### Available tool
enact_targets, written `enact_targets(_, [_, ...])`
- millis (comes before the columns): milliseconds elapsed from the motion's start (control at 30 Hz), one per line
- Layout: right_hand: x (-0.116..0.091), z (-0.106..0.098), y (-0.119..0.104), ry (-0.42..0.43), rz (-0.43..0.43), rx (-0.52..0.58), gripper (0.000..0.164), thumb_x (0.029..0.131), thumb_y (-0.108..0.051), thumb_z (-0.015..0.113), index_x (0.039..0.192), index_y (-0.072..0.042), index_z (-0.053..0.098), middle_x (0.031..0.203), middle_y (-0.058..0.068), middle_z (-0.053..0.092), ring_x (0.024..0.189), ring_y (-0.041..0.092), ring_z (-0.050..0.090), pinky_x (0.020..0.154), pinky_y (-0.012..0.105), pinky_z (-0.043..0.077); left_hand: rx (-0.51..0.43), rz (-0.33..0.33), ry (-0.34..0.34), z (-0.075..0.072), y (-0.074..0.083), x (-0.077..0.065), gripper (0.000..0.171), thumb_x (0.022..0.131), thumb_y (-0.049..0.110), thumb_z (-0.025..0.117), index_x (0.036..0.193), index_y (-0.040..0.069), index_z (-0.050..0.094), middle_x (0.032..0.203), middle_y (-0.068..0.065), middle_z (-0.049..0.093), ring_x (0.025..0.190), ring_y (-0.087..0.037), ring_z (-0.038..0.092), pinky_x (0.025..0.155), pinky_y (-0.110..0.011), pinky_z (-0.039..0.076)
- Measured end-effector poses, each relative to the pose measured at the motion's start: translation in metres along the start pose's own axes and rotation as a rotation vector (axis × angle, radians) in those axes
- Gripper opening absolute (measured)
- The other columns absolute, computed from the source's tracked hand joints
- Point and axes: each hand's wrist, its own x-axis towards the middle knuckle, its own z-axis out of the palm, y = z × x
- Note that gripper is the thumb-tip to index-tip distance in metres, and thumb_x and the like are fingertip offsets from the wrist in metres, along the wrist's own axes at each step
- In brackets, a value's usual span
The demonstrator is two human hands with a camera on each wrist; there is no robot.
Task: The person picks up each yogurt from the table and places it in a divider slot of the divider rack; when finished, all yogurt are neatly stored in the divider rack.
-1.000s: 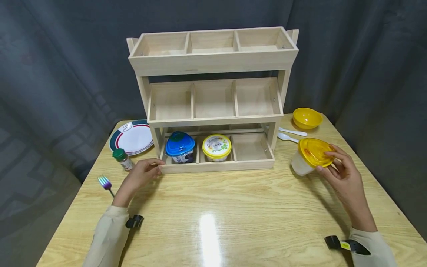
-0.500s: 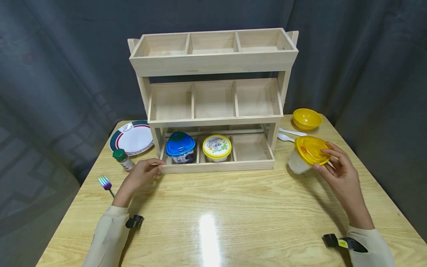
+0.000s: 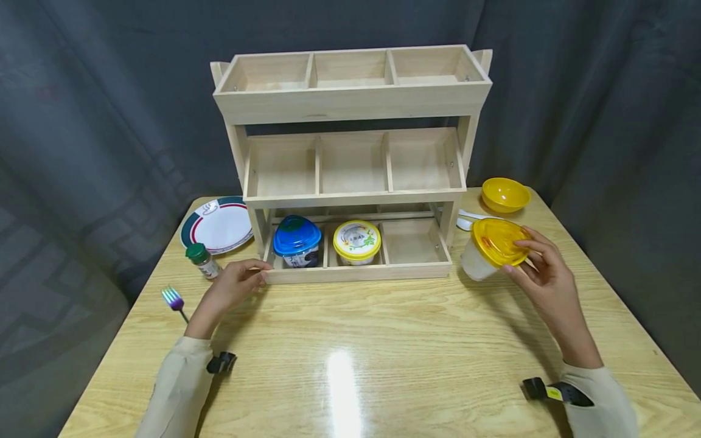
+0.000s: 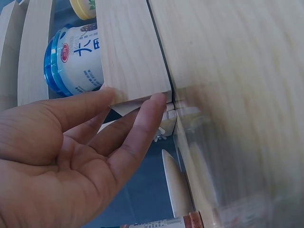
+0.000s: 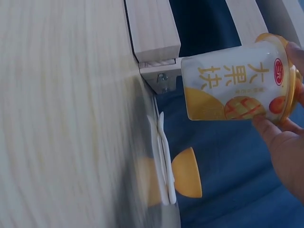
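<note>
In the head view my right hand (image 3: 542, 286) grips a yogurt cup by its yellow lid (image 3: 500, 241), tilted and held above the table right of the rack. The right wrist view shows the white cup's printed side (image 5: 237, 83) off the tabletop. My left hand (image 3: 232, 289) holds the lower front left corner of the wooden rack (image 3: 350, 103), thumb and fingers about the front board's end (image 4: 135, 52). A blue-lidded cup (image 3: 297, 243) stands in the bottom tier's left compartment. A tub with a yellow-rimmed lid (image 3: 356, 242) sits in the middle one; the right compartment is bare.
Left of the rack lie a white plate (image 3: 221, 228) with a green and red rim, a green-capped jar (image 3: 202, 260) and a fork (image 3: 174, 299). Right of it are white spoons (image 3: 464, 222) and a yellow bowl (image 3: 505, 194). A dark curtain (image 3: 602, 121) hangs behind.
My right hand has carried the yellow-lidded yogurt cup leftward and slightly away, closer to the rack's right side. The left hand stays at the rack's corner.
</note>
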Motion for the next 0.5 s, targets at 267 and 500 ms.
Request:
enact_targets(267, [0.006,0.009,-0.006,-0.032,-0.011,0.005,0.049,0.098,0.014,0.071,0.143,0.002,0.057,0.167,0.010,0.037,0.137,0.008,0.051,0.102,0.009,0.045,-0.003,0.008,0.002,0.000,-0.001,0.001,0.026,0.112,0.005,0.058,0.133,-0.008,0.068,0.114,-0.025,0.074,0.094,-0.031,0.070,0.082,-0.040,0.059])
enact_targets(500, [0.012,0.020,-0.013,-0.085,-0.062,0.005,0.049,0.098,0.016,0.070,0.144,0.005,0.056,0.168,0.015,0.036,0.136,0.007,0.051,0.103,0.010,0.045,-0.013,0.006,0.003,0.001,-0.003,0.001,0.026,0.112,0.004,0.059,0.133,-0.008,0.068,0.115,-0.024,0.074,0.094,-0.032,0.070,0.083,-0.041,0.059])
